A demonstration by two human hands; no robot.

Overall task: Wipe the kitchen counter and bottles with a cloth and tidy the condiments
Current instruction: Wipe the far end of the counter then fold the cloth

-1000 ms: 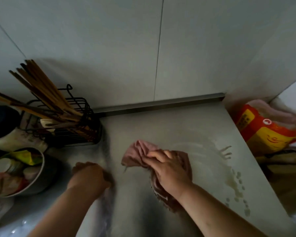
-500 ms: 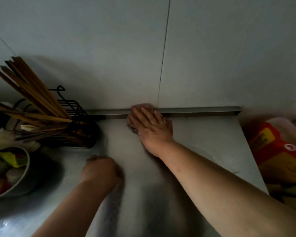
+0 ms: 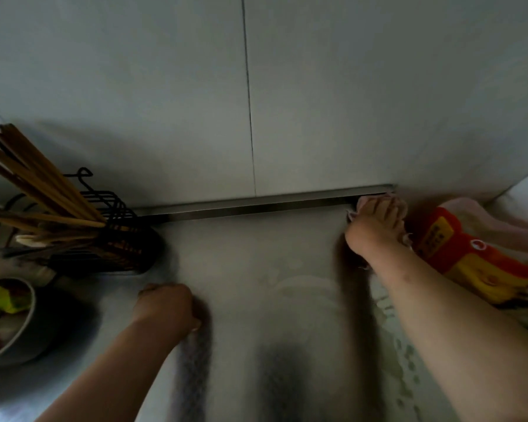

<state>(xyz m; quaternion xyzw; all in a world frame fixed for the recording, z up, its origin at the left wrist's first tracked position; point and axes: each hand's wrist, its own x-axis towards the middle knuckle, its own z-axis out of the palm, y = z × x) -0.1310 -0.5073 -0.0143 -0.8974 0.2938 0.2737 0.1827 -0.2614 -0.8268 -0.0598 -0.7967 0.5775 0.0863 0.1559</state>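
The grey counter point(image 3: 256, 254) runs back to a metal strip at the wall. My right hand point(image 3: 375, 226) is at the far right corner, fingers spread flat, pressing a pink cloth point(image 3: 361, 202) onto the counter against the strip. Only the cloth's edges show around the hand. My left hand point(image 3: 165, 306) rests as a fist on the counter at the front left and holds nothing that I can see. Wet wipe streaks point(image 3: 302, 284) mark the middle of the counter. No bottles or condiments are in view.
A black wire holder point(image 3: 116, 239) full of wooden chopsticks point(image 3: 37, 184) stands at the back left. A grey bowl point(image 3: 28, 324) with packets sits at the left edge. A red and yellow bag point(image 3: 470, 254) lies off the counter's right edge. Water drops point(image 3: 403, 354) dot the front right.
My right hand has slid the cloth from the middle of the counter to the back edge, then right along the strip into the corner. The left fist stayed put.
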